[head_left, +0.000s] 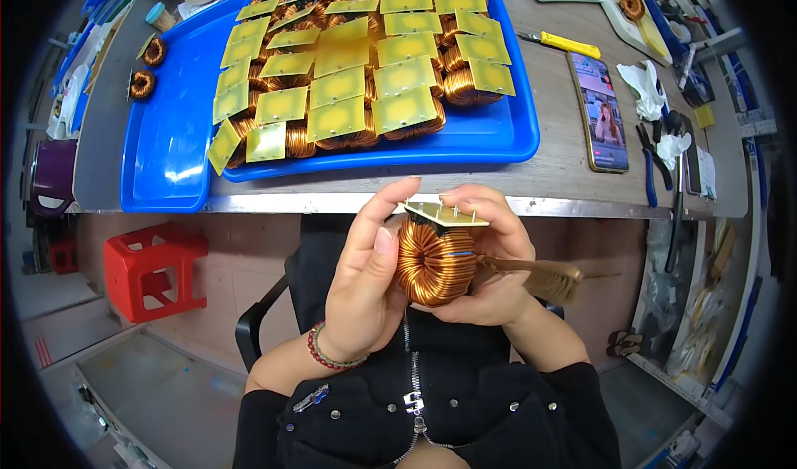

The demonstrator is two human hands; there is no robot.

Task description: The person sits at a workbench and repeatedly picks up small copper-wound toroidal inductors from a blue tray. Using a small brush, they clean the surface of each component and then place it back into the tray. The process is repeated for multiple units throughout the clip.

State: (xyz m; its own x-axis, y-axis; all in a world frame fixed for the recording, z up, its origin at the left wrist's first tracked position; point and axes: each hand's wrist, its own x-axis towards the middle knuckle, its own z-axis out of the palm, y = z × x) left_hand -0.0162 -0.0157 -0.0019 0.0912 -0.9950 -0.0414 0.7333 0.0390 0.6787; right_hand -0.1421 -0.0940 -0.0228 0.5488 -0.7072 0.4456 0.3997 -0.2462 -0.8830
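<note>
In front of my chest, just below the table's edge, both hands hold a copper-wound toroidal coil (435, 263). A small yellow-green board (447, 213) with upright metal pins sits on top of it. My left hand (365, 263) grips the coil's left side, its forefinger up at the board's corner. From the right, my right hand (501, 261) wraps the coil, with fingertips along the board's far edge. A brush (550, 283) with brown bristles sticks out to the right from the same hand. Part of its handle is hidden by the hand and coil.
A blue tray (525, 129) holds several board-topped coils; a second blue tray (162, 158) at left has two small coils. A phone (599, 112), yellow utility knife (570, 44), pliers (652, 166) and crumpled tissue (643, 87) lie at right. A red stool (154, 274) stands below left.
</note>
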